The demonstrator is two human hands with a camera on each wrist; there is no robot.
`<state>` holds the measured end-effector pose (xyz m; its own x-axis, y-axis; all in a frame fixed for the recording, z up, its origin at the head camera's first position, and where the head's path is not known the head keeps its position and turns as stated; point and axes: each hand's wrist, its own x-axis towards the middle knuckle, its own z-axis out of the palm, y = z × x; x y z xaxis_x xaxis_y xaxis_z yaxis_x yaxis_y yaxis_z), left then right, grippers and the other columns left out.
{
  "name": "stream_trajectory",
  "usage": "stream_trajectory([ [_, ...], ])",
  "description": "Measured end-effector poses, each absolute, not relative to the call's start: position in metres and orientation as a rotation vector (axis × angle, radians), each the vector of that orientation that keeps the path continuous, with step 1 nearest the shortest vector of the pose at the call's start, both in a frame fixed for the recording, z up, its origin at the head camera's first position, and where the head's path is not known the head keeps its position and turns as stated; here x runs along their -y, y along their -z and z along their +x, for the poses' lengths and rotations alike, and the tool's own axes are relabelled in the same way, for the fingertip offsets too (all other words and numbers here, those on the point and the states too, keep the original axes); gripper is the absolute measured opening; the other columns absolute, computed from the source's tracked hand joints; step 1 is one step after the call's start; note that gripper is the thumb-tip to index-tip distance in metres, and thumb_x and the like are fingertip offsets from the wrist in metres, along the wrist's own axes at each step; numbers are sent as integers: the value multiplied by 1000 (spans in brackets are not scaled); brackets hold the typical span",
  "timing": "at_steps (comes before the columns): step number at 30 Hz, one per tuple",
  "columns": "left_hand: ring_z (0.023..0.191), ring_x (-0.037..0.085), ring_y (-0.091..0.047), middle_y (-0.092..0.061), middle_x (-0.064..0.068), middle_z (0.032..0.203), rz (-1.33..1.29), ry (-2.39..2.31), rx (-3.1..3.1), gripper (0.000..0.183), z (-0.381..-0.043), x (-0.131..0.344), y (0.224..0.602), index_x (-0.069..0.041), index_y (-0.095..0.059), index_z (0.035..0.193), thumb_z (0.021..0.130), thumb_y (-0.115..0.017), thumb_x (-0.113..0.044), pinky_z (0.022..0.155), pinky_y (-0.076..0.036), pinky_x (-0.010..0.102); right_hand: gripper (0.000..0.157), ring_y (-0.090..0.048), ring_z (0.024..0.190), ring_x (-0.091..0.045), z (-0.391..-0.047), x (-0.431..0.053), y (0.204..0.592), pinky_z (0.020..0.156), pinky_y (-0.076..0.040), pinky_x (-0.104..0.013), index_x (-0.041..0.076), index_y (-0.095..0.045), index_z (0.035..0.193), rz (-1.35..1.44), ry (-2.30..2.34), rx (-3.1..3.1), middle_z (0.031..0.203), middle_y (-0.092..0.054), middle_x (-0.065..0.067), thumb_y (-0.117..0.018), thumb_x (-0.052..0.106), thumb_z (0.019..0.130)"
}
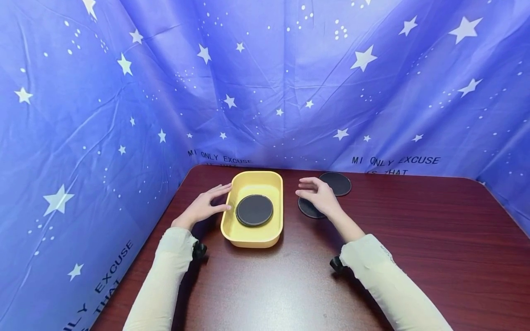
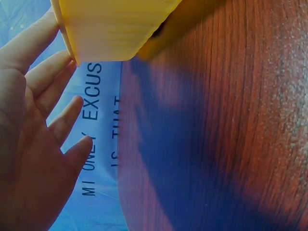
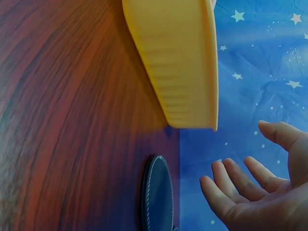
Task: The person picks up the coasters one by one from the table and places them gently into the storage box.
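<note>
A yellow rectangular tub (image 1: pixel 251 240) stands on the table with a round black coaster (image 1: pixel 254 210) lying inside. At the tub's left side is my left hand (image 1: pixel 203 207), its fingertips and thumb against the rim; the left wrist view shows the fingers (image 2: pixel 48 77) extended at the edge of the tub (image 2: pixel 115 33). My right hand (image 1: pixel 320 195) hovers to the right of the tub, fingers loosely bent and holding nothing. Below it lies a second black coaster (image 1: pixel 308 209), partly covered by the hand. Just behind, another black coaster (image 1: pixel 337 184) rests on the table.
The dark red wood-grain table (image 1: pixel 414 239) reaches back to a blue curtain (image 1: pixel 285 92) with white stars, which also hangs along the left side. A black strap piece (image 1: pixel 199 249) shows at the left wrist and a similar one (image 1: pixel 337 264) at the right.
</note>
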<state>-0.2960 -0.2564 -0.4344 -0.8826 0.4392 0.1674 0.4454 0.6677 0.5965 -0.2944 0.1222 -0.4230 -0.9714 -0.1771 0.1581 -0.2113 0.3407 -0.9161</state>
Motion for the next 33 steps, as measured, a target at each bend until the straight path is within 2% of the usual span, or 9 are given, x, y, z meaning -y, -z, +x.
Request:
stream_trajectory([
  [2,149,44,-29,-43,11,157,-759,1015,2862,68,-296,256,434,-5,-49,147,89,-75,-27,124,-23,56,47,-65,119,-40,-295,-126,425,102,-54,-41,-4,-56,133,354,-1748,2549,132,-62,-29,-70,14,92],
  [6,149,44,-28,-42,10,158,-746,1020,2874,68,-295,256,433,-5,-48,147,88,-75,-28,124,-22,56,50,-62,123,-40,-294,-135,428,105,-51,-48,-2,-55,135,329,-1691,2580,135,-60,-28,-71,17,92],
  [12,149,43,-28,-41,10,158,-729,1018,2883,68,-295,256,433,-6,-48,147,89,-74,-29,124,-22,56,54,-59,127,-41,-295,-149,433,107,-50,-49,0,-54,138,288,-1648,2602,139,-57,-27,-72,19,91],
  [23,149,44,-28,-42,11,158,-734,1004,2884,68,-295,256,433,-6,-48,147,89,-74,-29,123,-22,57,61,-51,134,-43,-298,-172,444,114,-43,-52,-4,-48,142,232,-1619,2637,143,-52,-29,-73,19,91],
  [33,148,45,-29,-42,10,158,-743,991,2878,67,-296,257,434,-6,-49,147,89,-74,-30,123,-23,57,66,-50,134,-46,-302,-184,451,113,-42,-54,-6,-45,144,249,-1559,2737,146,-48,-31,-73,20,89],
])
